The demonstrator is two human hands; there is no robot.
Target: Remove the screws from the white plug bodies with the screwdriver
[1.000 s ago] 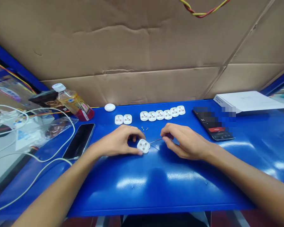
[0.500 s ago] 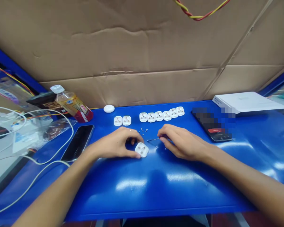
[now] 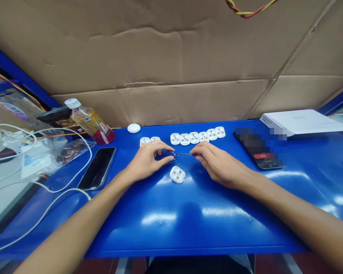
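Right hand (image 3: 220,167) nearly closed, pinching small screwdriver (image 3: 183,154) near handle. Left hand (image 3: 148,160) curled, fingertips (image 3: 169,153) at screwdriver tip; grip there impossible to tell. White plug base (image 3: 177,174) lay on blue surface (image 3: 188,232) just below, touching neither hand. Row of six bases (image 3: 196,136) beyond; two more bases (image 3: 145,141) just past left hand. Left: black phone (image 3: 97,168), white cables (image 3: 74,131), capped bottle (image 3: 88,125) holding yellow liquid. Right: blurred phone (image 3: 260,160), white box (image 3: 303,121).
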